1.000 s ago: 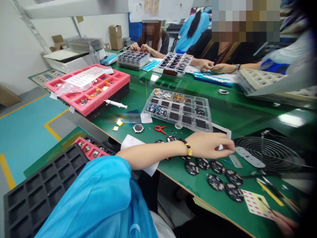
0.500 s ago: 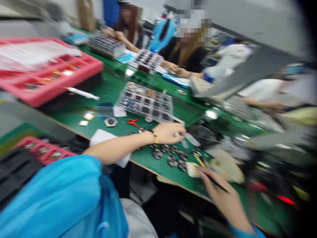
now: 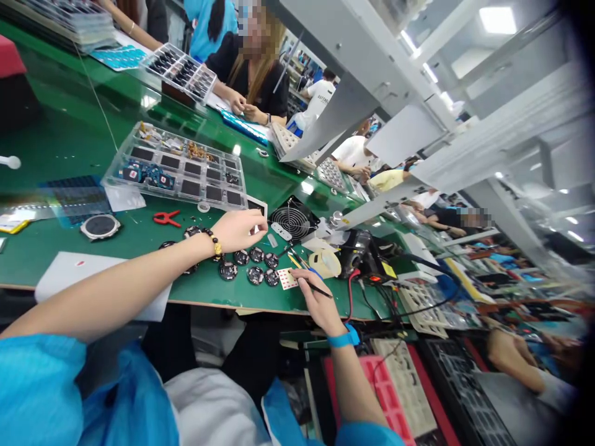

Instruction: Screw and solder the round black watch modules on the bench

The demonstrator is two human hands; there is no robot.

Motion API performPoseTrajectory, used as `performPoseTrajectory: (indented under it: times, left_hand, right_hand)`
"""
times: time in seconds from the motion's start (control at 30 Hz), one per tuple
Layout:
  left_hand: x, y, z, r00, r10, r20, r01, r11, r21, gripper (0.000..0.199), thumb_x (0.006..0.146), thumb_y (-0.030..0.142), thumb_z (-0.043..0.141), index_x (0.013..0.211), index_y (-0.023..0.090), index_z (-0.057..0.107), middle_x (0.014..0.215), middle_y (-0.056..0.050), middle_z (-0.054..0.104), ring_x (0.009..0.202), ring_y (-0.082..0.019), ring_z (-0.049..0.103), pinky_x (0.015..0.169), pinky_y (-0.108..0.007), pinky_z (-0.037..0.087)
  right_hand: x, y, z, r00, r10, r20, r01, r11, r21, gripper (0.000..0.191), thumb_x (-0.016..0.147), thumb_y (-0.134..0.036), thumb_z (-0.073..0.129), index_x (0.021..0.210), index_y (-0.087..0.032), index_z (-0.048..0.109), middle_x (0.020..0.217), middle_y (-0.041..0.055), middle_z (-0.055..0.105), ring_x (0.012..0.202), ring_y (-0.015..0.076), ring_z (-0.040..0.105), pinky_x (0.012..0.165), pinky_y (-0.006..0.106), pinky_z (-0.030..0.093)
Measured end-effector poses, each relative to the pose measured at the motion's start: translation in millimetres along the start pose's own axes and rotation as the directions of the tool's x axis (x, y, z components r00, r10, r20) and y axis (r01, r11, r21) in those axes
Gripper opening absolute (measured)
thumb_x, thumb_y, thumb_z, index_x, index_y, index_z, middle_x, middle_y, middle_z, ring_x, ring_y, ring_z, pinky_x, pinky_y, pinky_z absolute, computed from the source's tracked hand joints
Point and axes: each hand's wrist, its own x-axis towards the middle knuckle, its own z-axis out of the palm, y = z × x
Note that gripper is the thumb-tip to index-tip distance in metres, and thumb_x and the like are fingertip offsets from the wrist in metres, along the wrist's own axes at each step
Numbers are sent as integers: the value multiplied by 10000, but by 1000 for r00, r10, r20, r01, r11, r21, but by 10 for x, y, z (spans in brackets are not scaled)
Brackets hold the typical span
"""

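My left hand (image 3: 238,230), with a beaded bracelet on the wrist, pinches a small white piece (image 3: 255,228) above the green bench (image 3: 65,238). Just beyond it lie a white-edged card (image 3: 257,206) and a corner of a clear plastic tray (image 3: 181,168) with black compartments. Several round black circuit boards (image 3: 255,275) lie below that hand. My right hand (image 3: 317,303), with a blue wristband, holds a thin black pen-like tool (image 3: 320,291). Its fingers are next to a small card with red dots (image 3: 287,279).
A red spring clamp (image 3: 166,217), a round black-and-silver disc (image 3: 100,227), a caged fan (image 3: 292,222), a tape roll (image 3: 325,263) and a bench power unit with wires (image 3: 362,255) stand on the bench. A co-worker's hands (image 3: 242,105) work across it.
The view has swung right and tilted. My right hand has come fully into view with the black tool, while my left hand still holds the small white piece over the bench.
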Motion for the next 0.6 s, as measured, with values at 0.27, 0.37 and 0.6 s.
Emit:
performPoseTrajectory:
  times: [0.27, 0.37, 0.6]
  left_hand:
    - [-74, 96, 84, 985, 81, 151, -80, 997, -14, 168, 952, 273, 584, 965, 231, 745, 1000, -26, 736, 863, -189, 678, 713, -299, 476]
    - [-152, 146, 185, 941, 190, 278, -188, 982, -35, 196, 943, 322, 635, 1061, 240, 768, 1087, -52, 735, 997, -228, 669, 825, -333, 507]
    - [-328, 166, 407, 836, 352, 422, -366, 929, -49, 289, 876, 373, 764, 1139, 253, 775, 1247, -84, 696, 1176, -299, 612, 995, -423, 490]
  right_hand:
    - [-84, 126, 41, 958, 115, -263, -90, 991, 102, 518, 1113, -500, 323, 1043, -213, 748, 1186, 119, 717, 1132, 284, 652, 1019, 459, 514]
    - [-143, 103, 105, 936, 181, -302, -140, 978, 151, 536, 1114, -504, 324, 1015, -201, 755, 892, 94, 723, 812, 244, 675, 728, 378, 563]
    - [-160, -148, 402, 965, 148, -215, -94, 966, 241, 256, 1047, -419, 593, 1132, -222, 734, 1060, 85, 762, 934, 252, 743, 808, 366, 617]
